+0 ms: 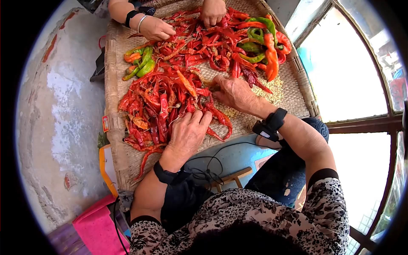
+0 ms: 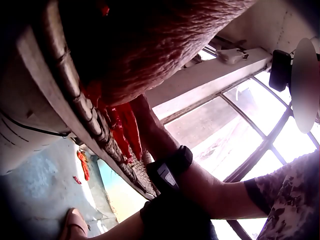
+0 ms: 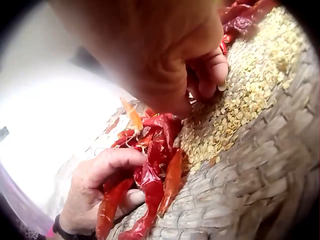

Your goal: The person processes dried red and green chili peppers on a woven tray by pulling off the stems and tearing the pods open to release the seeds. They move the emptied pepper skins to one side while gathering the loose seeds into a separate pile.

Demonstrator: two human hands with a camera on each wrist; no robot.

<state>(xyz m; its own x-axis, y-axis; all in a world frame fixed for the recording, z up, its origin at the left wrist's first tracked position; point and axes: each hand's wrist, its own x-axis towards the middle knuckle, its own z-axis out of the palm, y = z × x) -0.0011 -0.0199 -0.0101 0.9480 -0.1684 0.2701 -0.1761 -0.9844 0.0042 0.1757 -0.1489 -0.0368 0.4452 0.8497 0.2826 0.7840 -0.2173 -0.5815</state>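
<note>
A heap of dried red chili peppers [image 1: 148,102] lies on the woven tray [image 1: 123,170] before me. My left hand [image 1: 187,131] is at the heap's near side; in the right wrist view its fingers and thumb curl round some red chilies [image 3: 152,175]. Just right of the heap, my right hand [image 1: 238,93] bends its fingers down beside pale chili seeds [image 3: 240,120]. Its fingertips come right to the seeds and the heap's edge, and I cannot tell whether they pinch anything. The back of a hand [image 2: 170,50] fills the top of the left wrist view.
Across the tray, another person's two hands [image 1: 157,29] [image 1: 213,12] work in a second pile of red chilies [image 1: 204,46]. Green peppers [image 1: 146,63] lie left of it, and green and orange peppers [image 1: 271,55] right. A window [image 1: 348,68] stands at right, a wall [image 1: 63,97] at left.
</note>
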